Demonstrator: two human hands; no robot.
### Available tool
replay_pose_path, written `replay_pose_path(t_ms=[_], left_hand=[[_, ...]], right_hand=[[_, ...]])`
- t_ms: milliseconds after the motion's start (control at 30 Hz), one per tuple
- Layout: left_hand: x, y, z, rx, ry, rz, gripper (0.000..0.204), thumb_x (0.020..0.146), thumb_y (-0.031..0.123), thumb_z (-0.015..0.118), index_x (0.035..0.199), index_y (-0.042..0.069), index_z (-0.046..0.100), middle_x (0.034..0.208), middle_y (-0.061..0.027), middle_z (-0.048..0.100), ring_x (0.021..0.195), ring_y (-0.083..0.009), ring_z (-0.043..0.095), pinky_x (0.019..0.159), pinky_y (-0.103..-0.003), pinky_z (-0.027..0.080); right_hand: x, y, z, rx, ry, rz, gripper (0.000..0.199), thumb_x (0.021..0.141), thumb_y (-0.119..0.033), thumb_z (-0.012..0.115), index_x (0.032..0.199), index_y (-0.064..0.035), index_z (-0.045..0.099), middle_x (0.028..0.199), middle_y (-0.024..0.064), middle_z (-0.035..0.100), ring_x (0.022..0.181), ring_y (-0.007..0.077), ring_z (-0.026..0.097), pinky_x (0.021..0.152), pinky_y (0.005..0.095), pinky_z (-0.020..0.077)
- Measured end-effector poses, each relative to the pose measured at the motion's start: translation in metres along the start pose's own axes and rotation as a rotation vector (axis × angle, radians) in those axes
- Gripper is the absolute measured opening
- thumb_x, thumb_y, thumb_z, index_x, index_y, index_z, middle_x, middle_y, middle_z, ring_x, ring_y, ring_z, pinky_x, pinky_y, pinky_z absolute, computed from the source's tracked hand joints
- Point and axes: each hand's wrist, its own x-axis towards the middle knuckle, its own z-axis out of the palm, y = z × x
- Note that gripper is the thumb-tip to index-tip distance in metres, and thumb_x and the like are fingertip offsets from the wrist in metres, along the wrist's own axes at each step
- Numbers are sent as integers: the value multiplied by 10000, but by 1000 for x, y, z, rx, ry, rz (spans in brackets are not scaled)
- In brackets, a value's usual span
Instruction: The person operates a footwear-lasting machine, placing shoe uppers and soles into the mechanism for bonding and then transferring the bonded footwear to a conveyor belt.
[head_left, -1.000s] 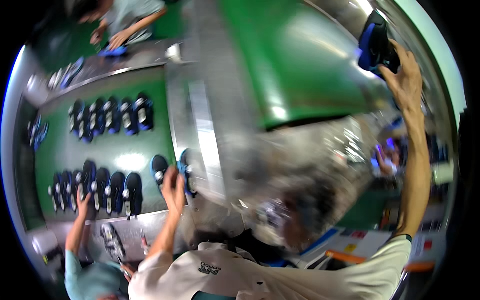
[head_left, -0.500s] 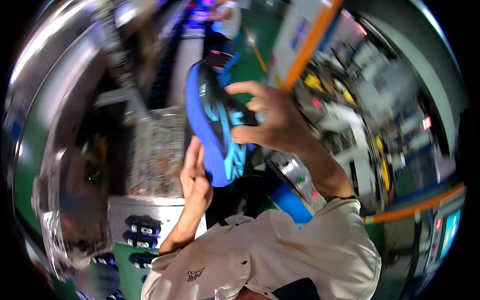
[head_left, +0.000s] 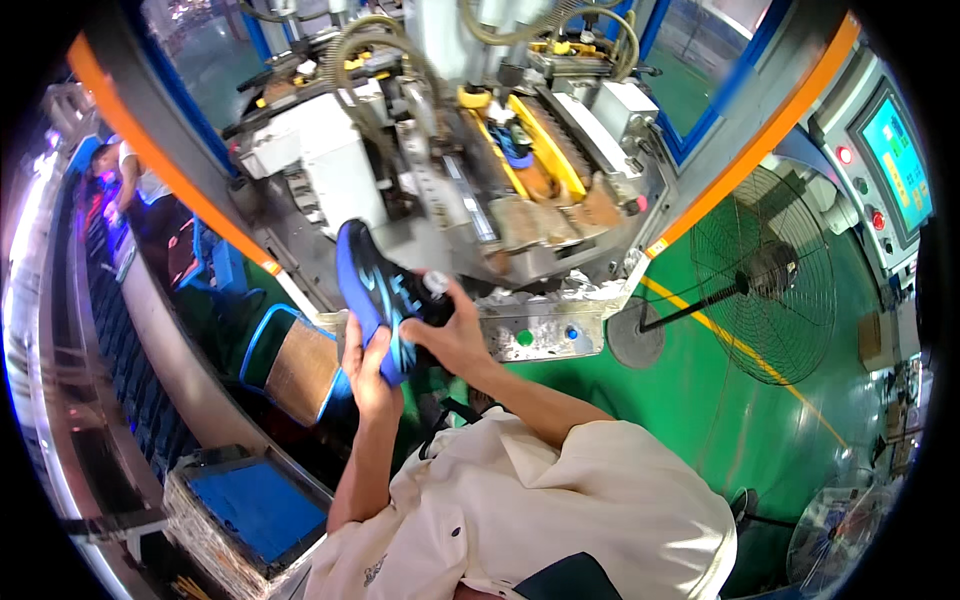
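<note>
In the head view, both forearms rise from the lower edge, elbows bent, and meet at a blue shoe (head_left: 375, 300) held up in front of the chest, just before the front edge of the machine (head_left: 470, 170). The left hand (head_left: 368, 372) cups the shoe from below and behind, fingers curled around its lower end. The right hand (head_left: 452, 335) grips it from the right side, fingers wrapped onto the dark upper, thumb pressed near the top. The shoe stands nearly upright, sole turned to the left, toe end up. The machine's grey ledge (head_left: 535, 325) runs just beyond the right hand. To the left lies a blue-rimmed stool (head_left: 300, 370), close under the left forearm. On the right, green floor (head_left: 720, 400) spreads open toward a standing fan (head_left: 765, 285).
</note>
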Motion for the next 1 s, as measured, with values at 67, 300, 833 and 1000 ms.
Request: replay_pose_path(t_ms=[67, 300, 833, 1000], left_hand=[[30, -20, 21, 80, -137, -75, 528, 902, 168, 532, 1349, -44, 346, 1238, -120, 515, 1116, -197, 515, 964, -306, 395], [190, -113, 106, 259, -226, -314, 619, 912, 293, 581, 1354, -62, 331, 1286, -152, 501, 1131, -180, 526, 950, -309, 418], [364, -207, 136, 498, 100, -451, 330, 732, 128, 709, 1003, -10, 581, 976, -124, 640, 879, -270, 635, 755, -386, 510], [239, -63, 86, 188, -12, -638, 331, 774, 80, 674, 1075, 2, 559, 972, -66, 628, 836, -146, 611, 725, -284, 505]], right_hand=[[24, 3, -36, -28, 110, 41, 600, 634, -51, 757, 1186, -33, 522, 993, 29, 592, 874, 105, 557, 816, 262, 464], [59, -19, -191, 58, 441, -120, 619, 687, -19, 695, 1258, 12, 458, 1070, 67, 573, 929, 141, 564, 833, 284, 464], [196, -64, -272, -687, 675, 43, 460, 699, -41, 700, 1137, 13, 570, 921, 78, 636, 793, 118, 589, 715, 262, 498], [362, -18, -238, -1246, 228, 246, 467, 660, -261, 785, 978, 38, 618, 843, 150, 649, 771, 233, 609, 713, 350, 478]])
